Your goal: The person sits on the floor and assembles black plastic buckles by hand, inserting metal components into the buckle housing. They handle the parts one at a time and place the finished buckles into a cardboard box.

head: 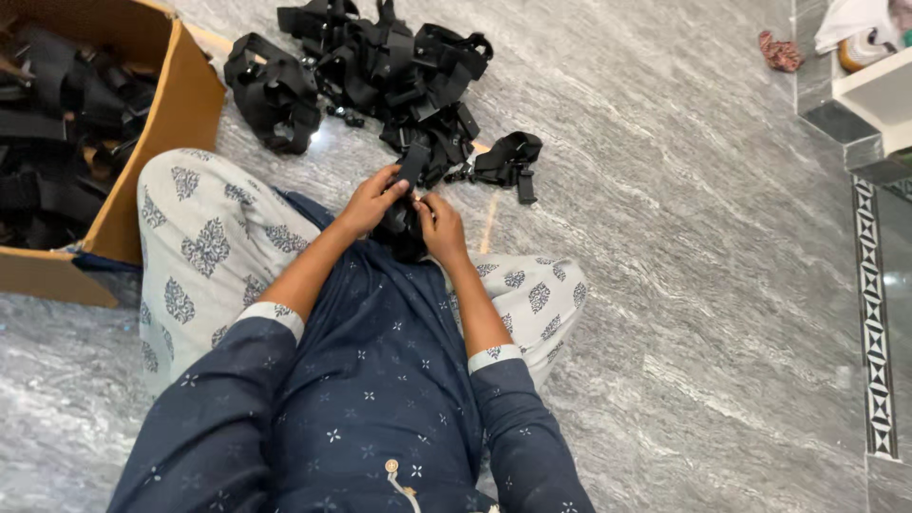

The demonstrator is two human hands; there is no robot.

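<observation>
I sit cross-legged on a grey marble floor. Both hands meet over my lap on one black strap harness (404, 223). My left hand (369, 201) pinches its upper strap end, which sticks up between the fingers. My right hand (442, 228) grips the bundled part just beside it. Right in front of my hands lies a pile of black strap harnesses (389, 71), spread across the floor. One separate black harness (508, 161) lies just to the right of that pile.
An open cardboard box (185, 104) at my left holds several more black straps. A white step or shelf edge (874, 95) with a shoe on it sits at the far right. A small red cloth (781, 51) lies near it. A patterned floor border (872, 313) runs down the right side.
</observation>
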